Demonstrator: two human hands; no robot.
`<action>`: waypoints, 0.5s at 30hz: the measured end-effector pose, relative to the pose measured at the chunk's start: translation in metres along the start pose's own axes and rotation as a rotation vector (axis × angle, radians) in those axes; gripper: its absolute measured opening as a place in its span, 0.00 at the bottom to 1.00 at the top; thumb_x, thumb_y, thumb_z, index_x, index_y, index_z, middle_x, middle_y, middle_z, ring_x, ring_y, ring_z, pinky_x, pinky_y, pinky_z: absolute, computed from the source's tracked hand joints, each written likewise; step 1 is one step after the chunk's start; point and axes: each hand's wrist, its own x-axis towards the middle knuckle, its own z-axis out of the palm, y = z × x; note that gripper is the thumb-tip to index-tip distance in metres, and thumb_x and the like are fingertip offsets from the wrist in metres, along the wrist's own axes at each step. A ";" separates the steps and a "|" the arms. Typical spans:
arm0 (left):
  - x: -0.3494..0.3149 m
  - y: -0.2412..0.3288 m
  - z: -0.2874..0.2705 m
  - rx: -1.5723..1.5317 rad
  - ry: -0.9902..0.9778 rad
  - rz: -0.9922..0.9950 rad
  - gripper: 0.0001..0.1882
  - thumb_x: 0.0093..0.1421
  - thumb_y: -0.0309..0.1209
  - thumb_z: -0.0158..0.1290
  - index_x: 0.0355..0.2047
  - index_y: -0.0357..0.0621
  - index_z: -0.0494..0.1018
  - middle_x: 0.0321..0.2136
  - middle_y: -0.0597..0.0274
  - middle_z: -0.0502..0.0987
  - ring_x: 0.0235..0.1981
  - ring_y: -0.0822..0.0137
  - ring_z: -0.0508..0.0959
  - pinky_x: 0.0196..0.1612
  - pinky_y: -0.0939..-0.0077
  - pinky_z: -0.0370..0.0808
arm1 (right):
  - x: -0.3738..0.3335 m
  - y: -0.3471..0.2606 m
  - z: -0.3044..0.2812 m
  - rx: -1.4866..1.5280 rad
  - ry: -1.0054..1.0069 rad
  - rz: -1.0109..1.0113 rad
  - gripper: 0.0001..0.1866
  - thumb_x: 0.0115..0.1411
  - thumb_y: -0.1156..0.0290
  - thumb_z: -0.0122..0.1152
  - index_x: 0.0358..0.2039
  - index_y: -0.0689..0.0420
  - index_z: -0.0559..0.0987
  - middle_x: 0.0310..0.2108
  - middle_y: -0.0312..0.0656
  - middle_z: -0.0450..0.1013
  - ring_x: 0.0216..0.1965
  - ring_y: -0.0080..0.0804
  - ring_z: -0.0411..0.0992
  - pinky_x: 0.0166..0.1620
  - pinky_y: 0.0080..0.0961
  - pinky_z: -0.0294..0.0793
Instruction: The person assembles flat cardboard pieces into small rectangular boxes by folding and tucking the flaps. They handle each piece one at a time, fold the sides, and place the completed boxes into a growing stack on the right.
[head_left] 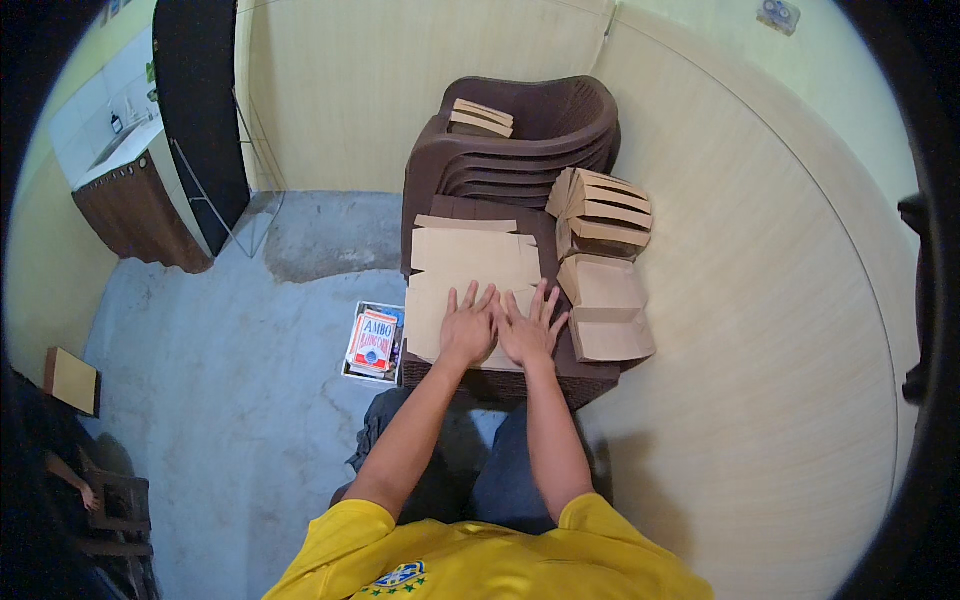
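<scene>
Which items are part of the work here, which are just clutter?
In use: flat cardboard sheet under left hand and right hand; folded boxes; brown table.

Lying about: stacked chairs, floor box, counter.

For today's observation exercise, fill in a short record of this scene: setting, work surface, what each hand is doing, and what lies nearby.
setting: seated person, concrete floor, pale walls
surface: brown stool
left hand: flat, fingers spread, on flat cardboard blank
right hand: flat on the same blank
right of hands: folded cardboard boxes
behind: stacked brown chairs holding more boxes
floor, left: small box of books
</scene>
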 end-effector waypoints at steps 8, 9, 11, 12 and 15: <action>0.001 0.002 0.002 -0.074 0.110 -0.033 0.30 0.78 0.45 0.40 0.76 0.53 0.64 0.79 0.68 0.61 0.81 0.56 0.53 0.82 0.41 0.42 | -0.029 0.015 -0.003 -0.020 0.067 -0.086 0.42 0.72 0.25 0.36 0.75 0.35 0.72 0.84 0.51 0.22 0.83 0.58 0.16 0.76 0.75 0.23; 0.001 0.003 0.002 -0.086 0.090 -0.043 0.30 0.78 0.45 0.41 0.76 0.53 0.64 0.78 0.68 0.61 0.81 0.56 0.54 0.82 0.41 0.42 | -0.046 0.024 0.002 0.003 0.212 -0.176 0.35 0.73 0.36 0.51 0.72 0.42 0.76 0.83 0.58 0.39 0.82 0.65 0.34 0.77 0.69 0.39; 0.001 0.002 0.002 -0.114 0.096 -0.041 0.31 0.77 0.46 0.41 0.77 0.53 0.64 0.78 0.68 0.61 0.81 0.56 0.54 0.82 0.41 0.42 | -0.064 0.040 0.008 0.194 0.196 -0.162 0.31 0.71 0.49 0.61 0.69 0.50 0.78 0.77 0.59 0.53 0.76 0.64 0.48 0.75 0.61 0.51; 0.001 0.002 0.002 -0.133 0.097 -0.048 0.31 0.77 0.47 0.41 0.77 0.53 0.63 0.78 0.69 0.61 0.81 0.56 0.54 0.82 0.41 0.42 | -0.067 0.046 0.011 0.292 0.202 -0.149 0.29 0.70 0.55 0.66 0.68 0.53 0.78 0.73 0.59 0.60 0.72 0.64 0.56 0.74 0.57 0.57; 0.001 0.000 -0.001 -0.125 0.091 -0.025 0.38 0.71 0.53 0.47 0.77 0.52 0.62 0.79 0.65 0.60 0.81 0.56 0.53 0.82 0.41 0.41 | -0.068 0.060 0.015 0.428 0.463 -0.197 0.28 0.63 0.71 0.70 0.64 0.59 0.79 0.51 0.47 0.79 0.57 0.52 0.70 0.64 0.49 0.68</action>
